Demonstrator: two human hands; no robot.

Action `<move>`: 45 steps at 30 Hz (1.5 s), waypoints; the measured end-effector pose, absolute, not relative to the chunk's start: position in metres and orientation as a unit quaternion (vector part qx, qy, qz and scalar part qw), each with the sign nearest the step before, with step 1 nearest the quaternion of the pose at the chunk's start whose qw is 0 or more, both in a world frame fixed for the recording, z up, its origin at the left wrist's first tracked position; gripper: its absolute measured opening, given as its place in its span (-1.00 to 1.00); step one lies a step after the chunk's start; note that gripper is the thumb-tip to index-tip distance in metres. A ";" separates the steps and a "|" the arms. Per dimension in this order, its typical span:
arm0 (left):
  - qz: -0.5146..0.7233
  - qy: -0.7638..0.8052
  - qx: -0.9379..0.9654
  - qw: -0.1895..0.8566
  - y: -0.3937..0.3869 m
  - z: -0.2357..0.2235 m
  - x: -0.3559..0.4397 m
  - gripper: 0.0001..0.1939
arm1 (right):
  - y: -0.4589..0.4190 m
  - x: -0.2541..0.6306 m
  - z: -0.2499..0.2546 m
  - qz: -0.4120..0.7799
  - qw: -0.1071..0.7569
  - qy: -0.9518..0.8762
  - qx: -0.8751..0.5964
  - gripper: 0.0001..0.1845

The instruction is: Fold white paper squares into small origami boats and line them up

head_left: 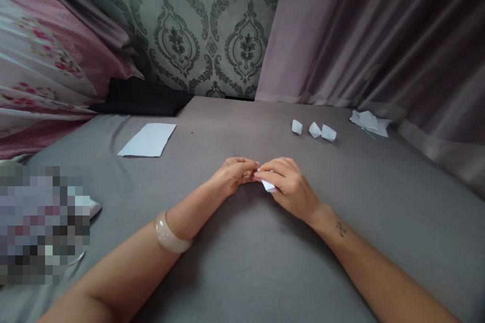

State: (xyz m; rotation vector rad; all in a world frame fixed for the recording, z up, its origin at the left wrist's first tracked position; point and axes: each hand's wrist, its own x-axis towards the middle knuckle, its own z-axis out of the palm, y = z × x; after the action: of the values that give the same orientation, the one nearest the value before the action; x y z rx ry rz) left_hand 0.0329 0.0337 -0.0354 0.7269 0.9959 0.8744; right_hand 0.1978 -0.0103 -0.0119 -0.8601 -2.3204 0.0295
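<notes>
White folded paper [269,185] sits pinched between both hands just over the grey fabric [382,222], its exposed corner slanting down and right beneath the curled right hand [291,184]; the closed left hand [234,175] grips its other end, though fingers hide most of it, so its long axis seems only roughly diagonal.
</notes>
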 end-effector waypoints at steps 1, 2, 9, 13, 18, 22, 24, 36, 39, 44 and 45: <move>0.397 0.459 0.312 0.731 0.033 -0.033 0.034 -0.91 | -0.009 0.198 -0.012 0.019 0.342 -0.878 -0.333 -0.72; 0.399 0.466 0.296 0.732 0.032 -0.031 0.034 -0.90 | -0.009 0.199 -0.011 0.032 0.358 -0.868 -0.342 -0.76; 0.337 0.382 0.303 0.805 0.027 -0.024 0.034 -0.87 | 0.000 0.202 -0.001 0.256 0.479 -0.712 -0.445 -0.90; 0.318 0.357 0.343 0.809 0.022 -0.021 0.035 -0.88 | 0.006 0.208 0.004 0.387 0.503 -0.576 -0.515 -0.81; 0.341 0.406 0.434 0.728 0.012 -0.017 0.042 -0.75 | 0.009 0.218 0.008 0.473 0.507 -0.491 -0.528 -0.70; 0.356 0.438 0.488 0.666 0.009 -0.019 0.046 -0.71 | 0.009 0.223 0.008 0.510 0.477 -0.497 -0.515 -0.67; 0.357 0.438 0.513 0.646 0.008 -0.020 0.046 -0.71 | 0.009 0.224 0.007 0.522 0.469 -0.495 -0.512 -0.65; 0.248 0.411 0.617 0.624 0.013 -0.031 0.041 -0.64 | 0.008 0.225 0.011 0.494 0.462 -0.514 -0.528 -0.64; 0.239 0.401 0.628 0.622 0.013 -0.028 0.039 -0.65 | 0.007 0.223 0.012 0.489 0.452 -0.529 -0.526 -0.66; 0.459 0.412 0.524 0.587 0.013 -0.016 0.042 -0.66 | -0.001 0.211 0.005 0.350 0.402 -0.636 -0.559 -0.61; 0.476 0.404 0.510 0.592 0.013 -0.015 0.043 -0.69 | -0.004 0.208 0.004 0.303 0.388 -0.661 -0.566 -0.62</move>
State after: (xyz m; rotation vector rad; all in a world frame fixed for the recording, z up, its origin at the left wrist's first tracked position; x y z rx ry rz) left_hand 0.0433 0.0129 -0.0151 1.1855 0.9405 1.1070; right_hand 0.2079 -0.0041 0.0038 -1.4410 -1.6809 0.7707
